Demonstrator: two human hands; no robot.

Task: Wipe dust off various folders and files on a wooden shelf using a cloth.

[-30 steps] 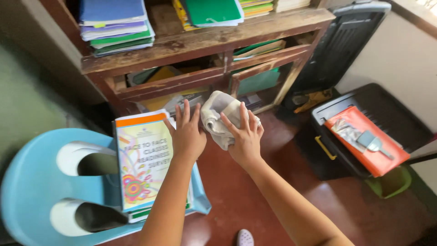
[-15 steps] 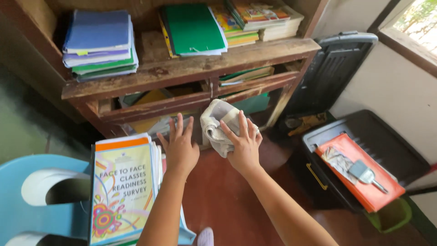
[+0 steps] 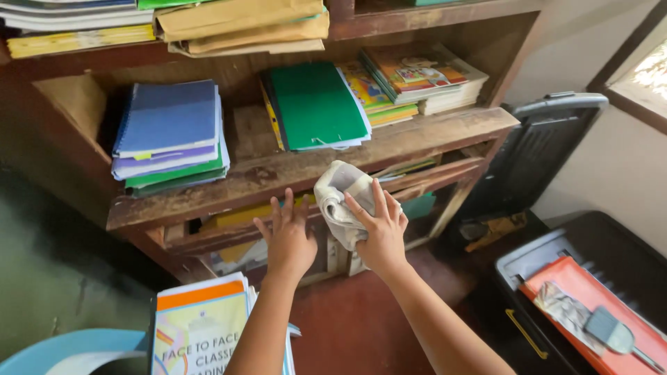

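My right hand (image 3: pixel 379 229) grips a crumpled whitish cloth (image 3: pixel 338 198) and holds it up against the front edge of a worn wooden shelf (image 3: pixel 243 184). My left hand (image 3: pixel 288 236) is open, fingers spread, just below that edge and left of the cloth, holding nothing. On the shelf lie a stack of blue, purple and green notebooks (image 3: pixel 170 135), a green folder (image 3: pixel 316 104) and a pile of colourful books (image 3: pixel 417 80). Between the notebooks and the green folder the shelf board is bare.
A stack of booklets (image 3: pixel 198 326) rests on a blue plastic chair (image 3: pixel 66 347) at lower left. Brown envelopes (image 3: pixel 243 24) lie on the upper shelf. At right a black bin lid (image 3: pixel 542 149) leans on the wall, and a black box holds an orange tray (image 3: pixel 597 305) with a brush.
The view has tilted upward, showing more of the shelves. Both hands have risen from in front of the lower shelf to the front edge of the middle shelf, the cloth still in my right hand.
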